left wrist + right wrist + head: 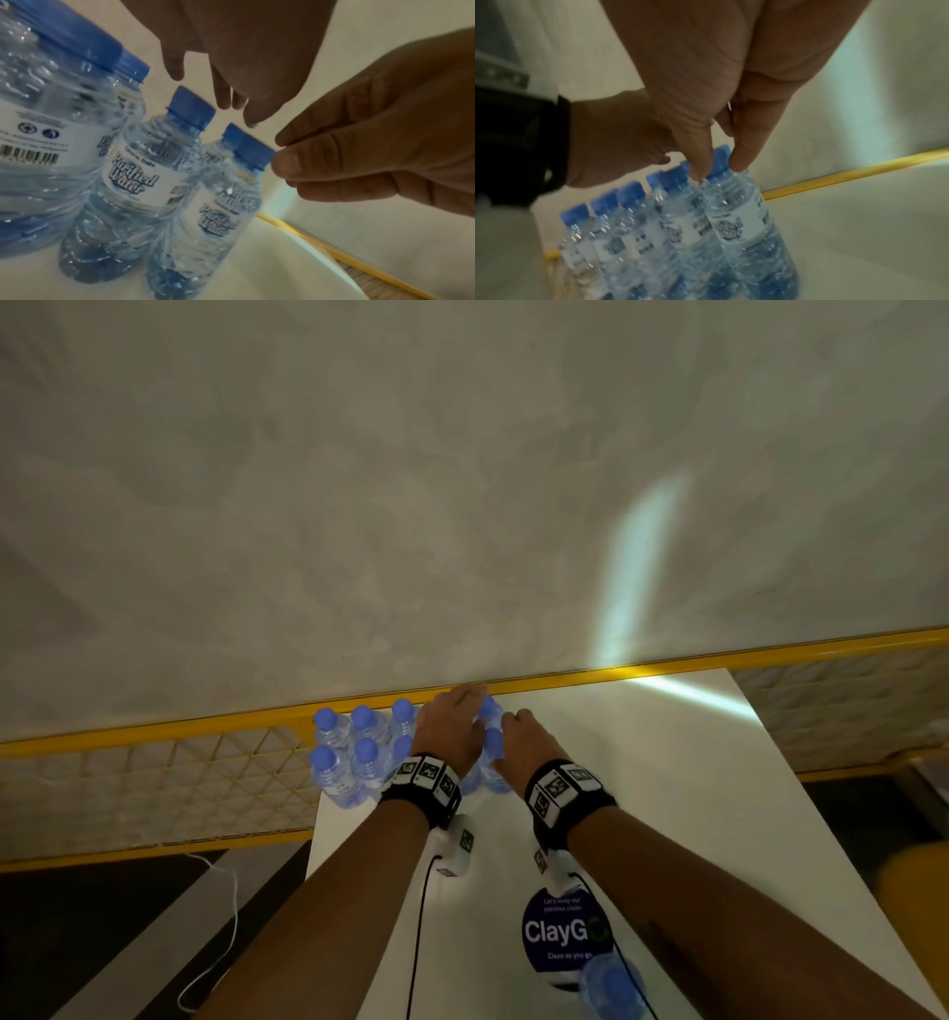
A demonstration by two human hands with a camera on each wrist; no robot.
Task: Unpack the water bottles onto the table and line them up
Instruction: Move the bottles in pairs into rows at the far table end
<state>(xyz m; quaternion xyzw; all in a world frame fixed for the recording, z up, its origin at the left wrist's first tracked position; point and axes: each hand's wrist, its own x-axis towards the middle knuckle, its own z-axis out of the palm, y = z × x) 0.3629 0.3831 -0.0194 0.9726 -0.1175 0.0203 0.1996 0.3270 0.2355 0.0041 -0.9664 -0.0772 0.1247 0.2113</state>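
Several small water bottles [359, 757] with blue caps stand bunched at the far left corner of the white table [667, 788]. At the bunch's right end my right hand [717, 168] pinches the blue cap of one bottle [739, 221] between thumb and finger; the left wrist view shows the same bottle [223, 213] and right hand [279, 151]. My left hand [457, 711] hovers over the neighbouring caps, and its fingers [223, 101] hang straight and hold nothing. One more bottle [611, 983], blurred, is near the table's front edge.
A yellow rail [770, 649] and a pale wall run along the far edge of the table. A round dark blue ClayGo sticker [560, 932] lies near the front. A white cable [226, 916] trails on the floor to the left.
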